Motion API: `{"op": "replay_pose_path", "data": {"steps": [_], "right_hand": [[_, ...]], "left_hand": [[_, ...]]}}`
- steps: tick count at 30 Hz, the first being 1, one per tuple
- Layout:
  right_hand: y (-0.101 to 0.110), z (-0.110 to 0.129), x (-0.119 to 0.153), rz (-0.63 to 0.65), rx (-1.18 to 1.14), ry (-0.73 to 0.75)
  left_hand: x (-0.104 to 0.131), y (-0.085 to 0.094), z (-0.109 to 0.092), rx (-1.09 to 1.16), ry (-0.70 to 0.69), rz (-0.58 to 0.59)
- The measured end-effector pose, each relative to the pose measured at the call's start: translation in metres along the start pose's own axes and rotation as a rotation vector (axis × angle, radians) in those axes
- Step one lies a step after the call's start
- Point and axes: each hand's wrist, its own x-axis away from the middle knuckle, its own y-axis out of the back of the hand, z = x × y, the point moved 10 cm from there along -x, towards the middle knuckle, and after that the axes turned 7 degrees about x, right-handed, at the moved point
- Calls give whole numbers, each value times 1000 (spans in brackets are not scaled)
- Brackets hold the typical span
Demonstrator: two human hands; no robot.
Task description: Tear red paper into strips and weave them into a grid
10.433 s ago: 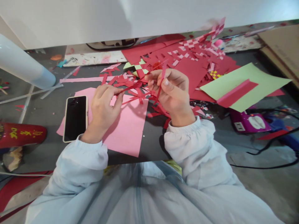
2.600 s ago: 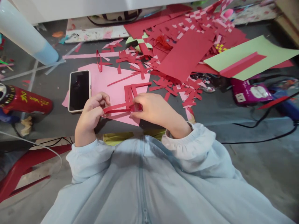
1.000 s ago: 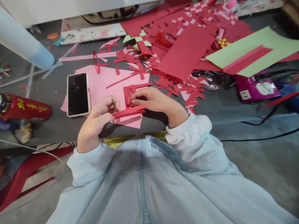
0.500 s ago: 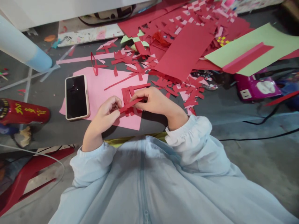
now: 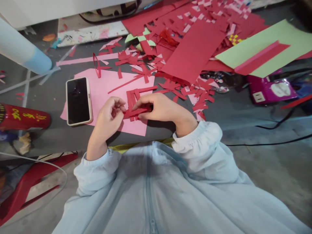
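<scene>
A red paper strip [image 5: 133, 112] stretches between my hands, just above a pink paper sheet [image 5: 102, 83]. Its left end is pinched between the thumb and fingers of my left hand [image 5: 109, 115]. My right hand [image 5: 159, 109] closes on the other end, partly hiding it with curled fingers. Under and behind the strip, several more red strips [image 5: 130, 97] lie crossed on the pink sheet. A thin red strip [image 5: 124, 84] rests on the sheet farther back.
A phone [image 5: 78, 100] lies on the sheet's left side. Farther left are a red can [image 5: 24, 116] and a white-blue cylinder [image 5: 36, 58]. Red and pink scraps [image 5: 168, 39], a red sheet [image 5: 195, 48] and a light green sheet [image 5: 263, 48] spread behind and right. A purple packet [image 5: 273, 92] sits at right.
The red strip between my hands has tilted from slanting to nearly level, its right end lower. My right hand has come down slightly. The view has shifted a little.
</scene>
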Motion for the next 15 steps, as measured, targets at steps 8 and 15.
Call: {"op": "replay_pose_path", "data": {"steps": [8,15], "right_hand": [[6,-7,2,-104,-104,-62],[21,-20,2,-290,-57,-125]], "left_hand": [[2,13,1,-105,-4,-113],[6,23,-2,-203,-95,-219]]}}
